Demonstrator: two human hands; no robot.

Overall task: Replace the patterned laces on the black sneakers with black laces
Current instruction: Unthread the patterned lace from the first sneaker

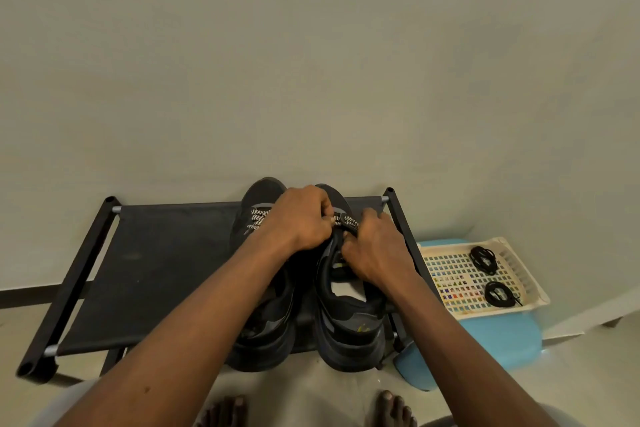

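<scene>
Bare toes show at the bottom edge, the left foot (225, 409) and the right foot (394, 409) on a pale floor. Just beyond them a low black fabric rack (166, 270) carries the pair of black sneakers side by side at its right end, heels toward the person and toes toward the wall. Both shoes are matte black with grey panels and thick soles; the right sneaker (349, 333) has a small yellow mark by the heel and a pale insole showing in its opening. The left sneaker (266, 333) lies partly under the left forearm.

Both hands meet over the right sneaker's tongue. The left hand (301, 218) has its fingers curled and pinches the patterned lace (346, 219), a black-and-white chevron cord. The right hand (377, 253) is curled on the same lace from the other side, thumb down by the collar. A second patterned lace (256, 218) is threaded across the left sneaker's upper.

To the right, a cream mesh tray (519, 270) sits on a blue stool (502, 340). A black lace coil (498, 294) lies nearer and a second black lace coil (482, 259) farther in it, apart from each other. Behind everything stands a plain greenish-grey wall (311, 62).
</scene>
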